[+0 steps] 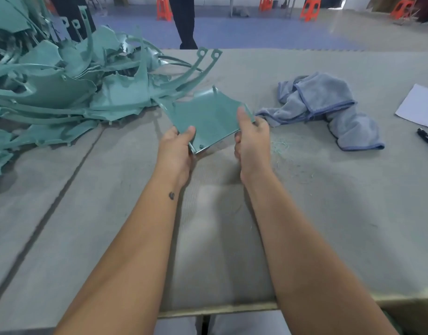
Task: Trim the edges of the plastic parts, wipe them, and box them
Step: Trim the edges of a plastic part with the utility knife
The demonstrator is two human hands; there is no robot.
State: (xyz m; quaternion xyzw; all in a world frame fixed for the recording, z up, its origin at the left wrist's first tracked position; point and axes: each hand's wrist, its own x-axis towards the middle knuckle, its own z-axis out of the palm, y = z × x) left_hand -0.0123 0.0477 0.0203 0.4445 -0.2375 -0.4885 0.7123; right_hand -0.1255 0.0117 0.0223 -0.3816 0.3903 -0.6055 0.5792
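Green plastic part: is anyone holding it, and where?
Yes. The left hand pinches the green plastic part at its near left corner; the right hand grips its right edge.

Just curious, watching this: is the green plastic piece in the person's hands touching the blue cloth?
Apart. The head view shows the green plastic piece held up by both hands; grey table shows between its right corner and the blue cloth.

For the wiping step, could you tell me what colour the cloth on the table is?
The cloth is grey-blue with a darker blue hem, seen in the head view.
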